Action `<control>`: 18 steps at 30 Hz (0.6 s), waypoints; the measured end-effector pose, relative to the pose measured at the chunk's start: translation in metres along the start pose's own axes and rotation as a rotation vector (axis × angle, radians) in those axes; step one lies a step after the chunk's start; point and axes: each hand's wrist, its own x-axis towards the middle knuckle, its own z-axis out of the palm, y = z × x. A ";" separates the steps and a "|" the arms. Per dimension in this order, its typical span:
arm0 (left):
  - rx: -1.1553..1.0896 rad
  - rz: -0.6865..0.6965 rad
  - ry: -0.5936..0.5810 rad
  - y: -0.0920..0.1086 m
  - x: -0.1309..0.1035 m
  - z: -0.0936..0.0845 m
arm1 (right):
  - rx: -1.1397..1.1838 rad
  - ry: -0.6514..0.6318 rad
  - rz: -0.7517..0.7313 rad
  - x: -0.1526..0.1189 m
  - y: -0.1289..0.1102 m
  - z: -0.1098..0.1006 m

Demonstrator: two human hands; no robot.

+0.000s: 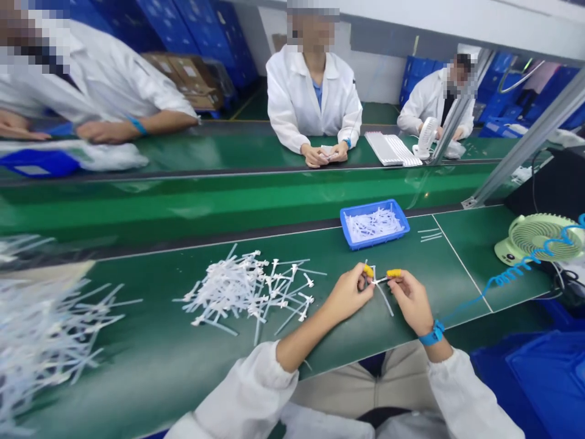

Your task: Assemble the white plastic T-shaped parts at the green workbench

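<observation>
My left hand (350, 296) pinches a thin translucent tube piece (386, 300) near its white fitting, and one length of tube hangs down from there. At the same fitting, my right hand (411, 297) is closed on a short thin part that points toward it; its exact kind is too small to tell. Yellow finger covers show on both hands, and a blue band (432, 334) circles my right wrist. Left of my hands lies a loose pile of similar tube pieces with white fittings (233, 286). A blue tray (375, 244) holding many small pale strips stands just beyond my hands.
A bigger heap of tubes (55, 341) spreads at the far left. Several thin tubes (429, 235) lie right of the tray. A green fan (539, 235) and coiled blue cord (516, 271) are at right. Across the belt (205, 198), co-workers in white coats sit.
</observation>
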 end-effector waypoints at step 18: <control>0.140 0.108 0.141 0.005 -0.015 -0.014 | -0.178 -0.170 -0.118 0.027 -0.005 -0.011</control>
